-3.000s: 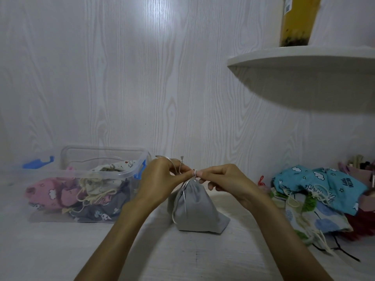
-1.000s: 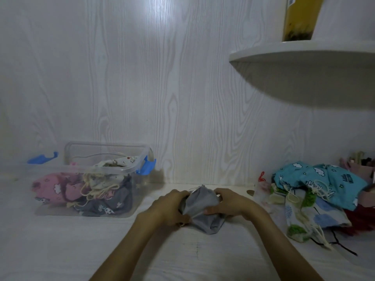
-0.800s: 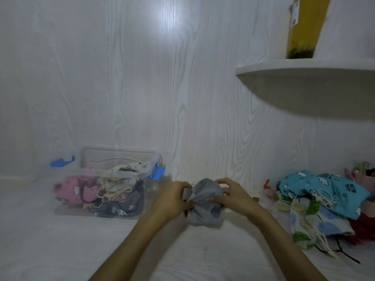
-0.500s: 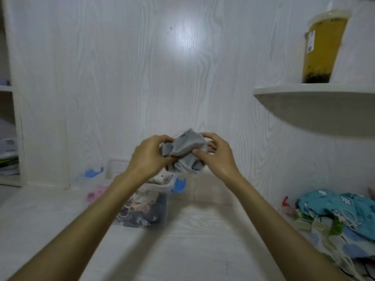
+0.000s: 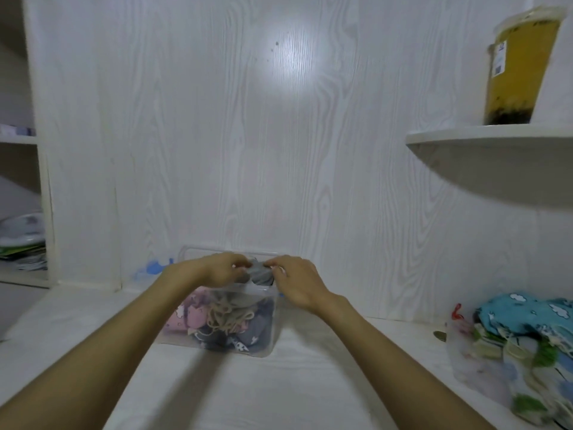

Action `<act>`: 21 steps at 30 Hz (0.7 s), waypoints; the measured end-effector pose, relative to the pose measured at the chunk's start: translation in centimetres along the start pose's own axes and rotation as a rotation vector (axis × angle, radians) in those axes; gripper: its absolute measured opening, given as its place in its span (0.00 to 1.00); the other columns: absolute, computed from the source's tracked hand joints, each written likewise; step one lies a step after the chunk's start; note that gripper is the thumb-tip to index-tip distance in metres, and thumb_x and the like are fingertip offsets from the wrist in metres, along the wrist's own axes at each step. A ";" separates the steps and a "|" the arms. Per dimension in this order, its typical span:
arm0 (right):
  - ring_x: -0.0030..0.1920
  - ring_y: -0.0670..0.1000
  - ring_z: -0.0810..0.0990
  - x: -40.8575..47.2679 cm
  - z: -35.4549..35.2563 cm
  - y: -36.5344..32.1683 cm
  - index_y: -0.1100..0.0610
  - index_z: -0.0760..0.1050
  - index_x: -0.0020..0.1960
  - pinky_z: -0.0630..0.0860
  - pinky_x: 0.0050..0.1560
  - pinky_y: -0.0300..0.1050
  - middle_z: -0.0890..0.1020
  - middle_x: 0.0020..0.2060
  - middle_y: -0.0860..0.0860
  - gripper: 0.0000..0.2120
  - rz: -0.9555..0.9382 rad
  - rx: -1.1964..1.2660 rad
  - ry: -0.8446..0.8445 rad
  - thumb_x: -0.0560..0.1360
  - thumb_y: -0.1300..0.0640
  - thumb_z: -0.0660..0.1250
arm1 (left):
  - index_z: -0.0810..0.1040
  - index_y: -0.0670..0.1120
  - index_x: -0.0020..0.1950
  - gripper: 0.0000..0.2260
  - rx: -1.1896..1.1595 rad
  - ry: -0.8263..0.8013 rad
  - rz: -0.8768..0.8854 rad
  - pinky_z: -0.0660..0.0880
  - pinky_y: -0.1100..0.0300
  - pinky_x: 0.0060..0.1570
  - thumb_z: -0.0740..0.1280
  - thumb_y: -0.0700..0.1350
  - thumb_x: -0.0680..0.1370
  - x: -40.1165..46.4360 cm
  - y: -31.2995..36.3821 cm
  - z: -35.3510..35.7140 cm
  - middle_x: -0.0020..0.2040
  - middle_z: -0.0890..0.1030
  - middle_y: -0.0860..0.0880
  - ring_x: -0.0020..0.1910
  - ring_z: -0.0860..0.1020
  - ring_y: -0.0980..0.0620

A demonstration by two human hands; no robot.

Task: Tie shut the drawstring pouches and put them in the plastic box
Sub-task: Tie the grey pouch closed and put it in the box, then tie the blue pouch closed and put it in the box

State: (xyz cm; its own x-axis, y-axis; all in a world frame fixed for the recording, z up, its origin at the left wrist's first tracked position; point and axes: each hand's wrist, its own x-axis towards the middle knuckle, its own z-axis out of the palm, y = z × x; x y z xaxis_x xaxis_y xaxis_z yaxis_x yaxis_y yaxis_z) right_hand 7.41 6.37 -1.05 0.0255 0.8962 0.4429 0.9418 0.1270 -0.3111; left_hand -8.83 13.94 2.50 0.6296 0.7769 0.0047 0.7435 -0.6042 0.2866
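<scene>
The clear plastic box (image 5: 263, 342) stands on the white desk by the back wall, with several tied pouches inside. Over its open top, the bunched grey pouch (image 5: 261, 273) sits between both hands. My left hand (image 5: 221, 270) grips its left side with curled fingers. My right hand (image 5: 294, 279) holds its right side the same way. Most of the pouch is hidden behind the fingers and the box rim. A heap of loose pouches (image 5: 524, 336), blue with clouds on top, lies at the far right of the desk.
A white corner shelf (image 5: 483, 138) juts out at upper right with a yellow drink cup (image 5: 521, 66) on it. An open cubby (image 5: 21, 237) with stacked items is at the left edge. A blue latch (image 5: 153, 268) shows left of the box.
Both hands tied the grey pouch's cord, bunched the pouch up, lifted it off the desk and carried it left and down onto the open top of the box.
</scene>
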 end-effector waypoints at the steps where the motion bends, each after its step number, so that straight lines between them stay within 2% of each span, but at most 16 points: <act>1: 0.66 0.53 0.68 0.4 0.2 0.3 0.55 0.75 0.63 0.55 0.71 0.55 0.76 0.64 0.52 0.20 0.029 -0.072 -0.106 0.80 0.57 0.48 | 0.70 0.47 0.70 0.17 0.023 -0.044 -0.015 0.65 0.55 0.66 0.56 0.49 0.81 0.4 -0.1 0.3 0.69 0.71 0.46 0.66 0.70 0.47; 3: 0.69 0.54 0.62 1.0 0.7 0.7 0.56 0.77 0.60 0.50 0.70 0.58 0.75 0.64 0.53 0.22 0.059 -0.213 -0.282 0.80 0.55 0.46 | 0.74 0.46 0.66 0.17 0.025 -0.120 -0.083 0.68 0.56 0.62 0.54 0.50 0.82 1.1 -0.6 0.9 0.66 0.74 0.45 0.60 0.74 0.47; 4: 0.69 0.54 0.60 1.3 0.8 0.8 0.56 0.77 0.59 0.50 0.70 0.58 0.75 0.63 0.54 0.23 0.059 -0.250 -0.317 0.80 0.53 0.45 | 0.74 0.46 0.65 0.18 0.032 -0.133 -0.102 0.68 0.57 0.59 0.52 0.50 0.82 1.4 -0.9 1.2 0.65 0.74 0.44 0.57 0.74 0.48; 7: 0.70 0.54 0.57 2.1 0.7 0.7 0.58 0.76 0.58 0.51 0.69 0.57 0.74 0.63 0.55 0.24 0.072 -0.272 -0.347 0.80 0.49 0.45 | 0.74 0.45 0.65 0.19 0.059 -0.116 -0.136 0.67 0.58 0.55 0.50 0.50 0.82 2.0 -1.3 1.6 0.64 0.74 0.44 0.53 0.72 0.49; 9: 0.70 0.53 0.58 2.2 0.4 0.3 0.58 0.75 0.58 0.56 0.68 0.55 0.73 0.63 0.55 0.23 0.107 -0.199 -0.377 0.79 0.48 0.46 | 0.76 0.46 0.63 0.18 0.037 -0.074 -0.146 0.68 0.57 0.54 0.52 0.51 0.82 1.8 -1.2 1.6 0.62 0.76 0.44 0.52 0.73 0.49; 12: 0.64 0.56 0.70 0.6 -0.3 0.3 0.55 0.77 0.51 0.66 0.61 0.52 0.77 0.57 0.54 0.20 0.125 0.102 -0.278 0.80 0.49 0.49 | 0.80 0.49 0.54 0.15 0.105 0.122 -0.132 0.70 0.58 0.43 0.56 0.53 0.80 0.5 -0.8 1.5 0.54 0.81 0.46 0.47 0.77 0.49; 13: 0.64 0.56 0.72 -0.4 -1.0 0.6 0.56 0.78 0.54 0.66 0.61 0.48 0.76 0.59 0.53 0.20 0.130 0.209 -0.224 0.81 0.50 0.49 | 0.80 0.49 0.53 0.13 0.161 0.220 -0.119 0.68 0.59 0.40 0.58 0.52 0.79 -0.3 -0.4 1.4 0.53 0.82 0.47 0.47 0.77 0.49; 15: 0.66 0.52 0.71 -2.7 -2.9 1.4 0.56 0.74 0.64 0.63 0.62 0.40 0.73 0.66 0.50 0.19 0.161 0.328 -0.169 0.82 0.53 0.48 | 0.81 0.51 0.54 0.12 0.236 0.413 -0.101 0.67 0.59 0.41 0.60 0.51 0.79 -1.9 1.0 1.3 0.53 0.82 0.49 0.49 0.78 0.48; 17: 0.63 0.50 0.73 -5.6 -5.2 2.8 0.55 0.74 0.65 0.65 0.61 0.38 0.74 0.66 0.49 0.19 0.206 0.403 -0.139 0.82 0.54 0.50 | 0.81 0.51 0.54 0.11 0.225 0.527 -0.072 0.69 0.58 0.43 0.62 0.50 0.77 -2.9 3.4 1.4 0.52 0.82 0.48 0.50 0.79 0.45; 21: 0.51 0.46 0.78 -12.1 -9.4 7.1 0.55 0.79 0.57 0.72 0.49 0.33 0.80 0.55 0.48 0.13 0.316 0.404 -0.104 0.80 0.54 0.58 | 0.82 0.50 0.51 0.10 0.128 0.470 0.036 0.68 0.59 0.42 0.62 0.47 0.75 -3.2 10.7 3.5 0.50 0.82 0.45 0.49 0.79 0.41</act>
State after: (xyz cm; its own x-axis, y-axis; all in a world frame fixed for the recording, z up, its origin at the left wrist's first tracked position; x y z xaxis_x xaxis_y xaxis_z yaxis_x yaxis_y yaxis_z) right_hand 16.94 -7.54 -0.70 0.2352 0.9520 0.1958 0.6886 -0.0211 -0.7248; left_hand -2.11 4.36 2.18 0.5073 0.7329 0.4534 0.7635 -0.6262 0.1580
